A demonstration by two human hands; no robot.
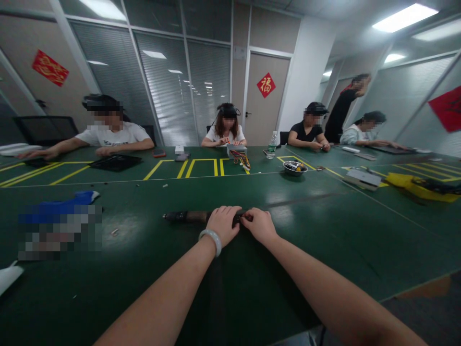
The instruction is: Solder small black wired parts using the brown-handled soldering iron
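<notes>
Head view: where's the dark rod-shaped tool (196, 217)?
— Centre of the frame; left hand (223, 225) grips it, right hand (260, 224) pinches its right end.
— Risk?
— Rolling, probably, if the left grip slackens.

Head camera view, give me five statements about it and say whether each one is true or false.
1. The left hand is on the dark tool. True.
2. The bracelet is on the right wrist. False: the bracelet is on the left wrist.
3. The bottle stands upright. True.
4. The bowl is left of the bottle in the picture. False: the bowl is to its right.
5. The right hand wears a glove. False: the right hand is bare.
</notes>
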